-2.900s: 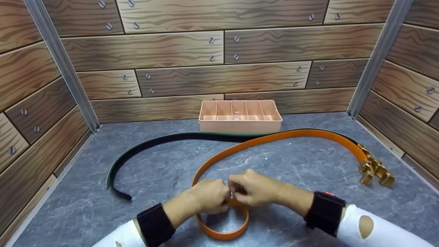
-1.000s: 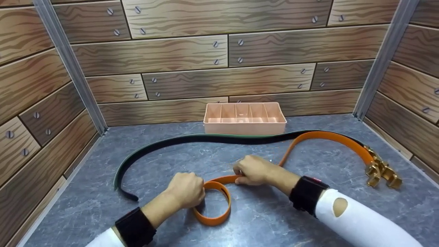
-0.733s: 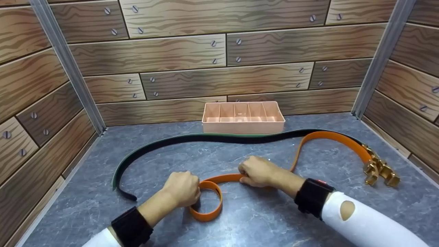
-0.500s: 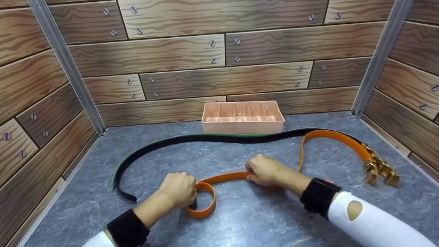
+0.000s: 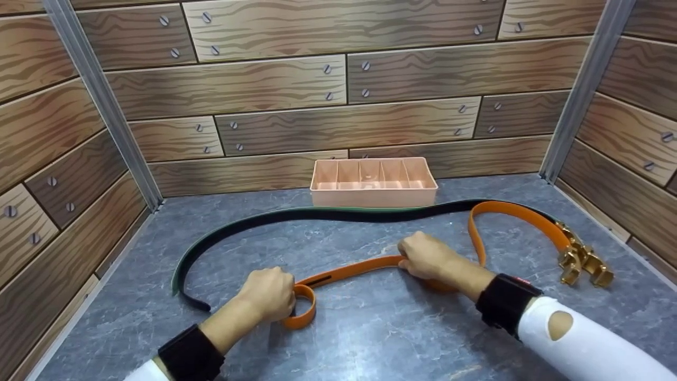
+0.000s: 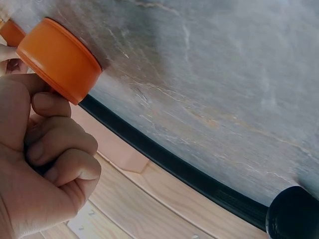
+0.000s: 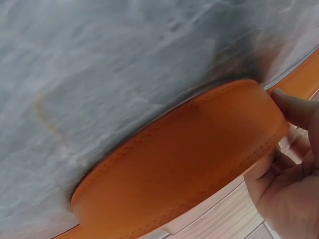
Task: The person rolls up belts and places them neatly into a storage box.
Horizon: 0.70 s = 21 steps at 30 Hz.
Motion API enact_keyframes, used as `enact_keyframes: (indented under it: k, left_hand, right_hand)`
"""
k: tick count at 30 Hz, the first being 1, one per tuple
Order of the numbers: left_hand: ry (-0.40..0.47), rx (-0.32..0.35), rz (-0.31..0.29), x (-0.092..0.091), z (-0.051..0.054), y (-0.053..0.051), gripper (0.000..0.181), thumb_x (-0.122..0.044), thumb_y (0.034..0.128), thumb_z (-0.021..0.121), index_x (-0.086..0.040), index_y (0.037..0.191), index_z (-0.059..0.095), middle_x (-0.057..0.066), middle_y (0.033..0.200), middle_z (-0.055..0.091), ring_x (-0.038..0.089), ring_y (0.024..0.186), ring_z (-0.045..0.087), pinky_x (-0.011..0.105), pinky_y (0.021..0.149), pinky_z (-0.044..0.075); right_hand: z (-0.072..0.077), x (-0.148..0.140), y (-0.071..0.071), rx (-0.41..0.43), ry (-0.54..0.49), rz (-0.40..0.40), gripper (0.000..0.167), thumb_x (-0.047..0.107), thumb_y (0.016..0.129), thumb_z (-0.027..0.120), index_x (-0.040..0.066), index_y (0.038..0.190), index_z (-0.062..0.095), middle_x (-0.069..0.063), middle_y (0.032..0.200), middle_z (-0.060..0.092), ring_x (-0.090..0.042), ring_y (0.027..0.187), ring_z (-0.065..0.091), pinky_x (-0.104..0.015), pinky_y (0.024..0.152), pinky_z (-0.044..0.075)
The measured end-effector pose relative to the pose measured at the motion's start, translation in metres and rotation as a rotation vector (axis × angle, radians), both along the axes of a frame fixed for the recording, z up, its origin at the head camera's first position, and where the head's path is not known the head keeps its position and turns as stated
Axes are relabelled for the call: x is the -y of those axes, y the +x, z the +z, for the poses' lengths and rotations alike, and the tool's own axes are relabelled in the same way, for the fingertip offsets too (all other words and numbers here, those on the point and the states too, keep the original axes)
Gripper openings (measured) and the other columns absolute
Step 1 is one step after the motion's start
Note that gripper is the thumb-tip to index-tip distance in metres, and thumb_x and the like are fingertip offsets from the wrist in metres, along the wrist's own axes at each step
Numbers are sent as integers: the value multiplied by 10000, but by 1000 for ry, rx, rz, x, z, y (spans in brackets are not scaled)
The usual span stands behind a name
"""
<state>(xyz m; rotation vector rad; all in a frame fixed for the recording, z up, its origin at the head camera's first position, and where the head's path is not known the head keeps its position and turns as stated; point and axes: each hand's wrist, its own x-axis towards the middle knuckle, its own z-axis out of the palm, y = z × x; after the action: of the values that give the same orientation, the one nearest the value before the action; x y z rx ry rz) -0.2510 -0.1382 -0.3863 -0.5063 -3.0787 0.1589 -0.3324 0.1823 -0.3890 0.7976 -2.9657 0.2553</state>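
Left hand [image 5: 268, 293] and right hand [image 5: 424, 255] grip the orange belt [image 5: 359, 269], grey tabletop [image 5: 344, 241] separating them from the dark belt [image 5: 338, 214].

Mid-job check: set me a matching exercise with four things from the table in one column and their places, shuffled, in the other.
Things
1. Orange belt
2. Black-and-green belt
3. Pink box
4. Gold buckles

Places
A. Near the back wall
B. Clustered at the right side of the table
C. Held by the left hand and the right hand
D. Curving past the front of the box toward the table's left side

Right pairs: 1-C, 2-D, 3-A, 4-B
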Motion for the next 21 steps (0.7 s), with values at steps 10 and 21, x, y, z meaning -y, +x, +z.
enact_keyframes:
  k: [10,21]
  left_hand:
    - [25,26,-29,9,3,7,146,-169,829,646,-87,737,569,33,679,518,197,620,531,419,605,549]
    - [-22,5,-72,13,0,0,194,-160,863,631,-59,704,584,42,770,525,204,653,561,400,640,569]
  right_hand:
    - [2,-15,-10,12,35,-94,160,132,834,747,78,740,630,-31,698,593,-187,650,555,-377,632,513]
    - [5,-13,0,55,108,67,96,102,839,738,77,930,724,-79,847,708,-255,797,677,-424,743,567]
